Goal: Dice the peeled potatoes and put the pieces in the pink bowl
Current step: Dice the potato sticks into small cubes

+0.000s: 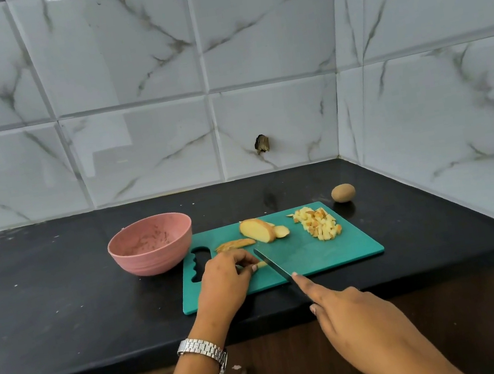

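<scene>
In the right hand point(352, 309), nearest, grips a knife point(273, 263), forefinger along its spine, blade slanting up-left across the right end of a potato strip point(262, 264) pinched by the left hand point(225, 282) on the board point(331, 257); farther back, diced pile point(318, 224), and pink bowl point(152, 248) leftward on the desk point(62, 297).

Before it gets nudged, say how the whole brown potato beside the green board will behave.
The egg-shaped brown potato lies loose on the black counter, so it would probably roll. Its dull skin suggests a firm, non-slippery grip.
</scene>
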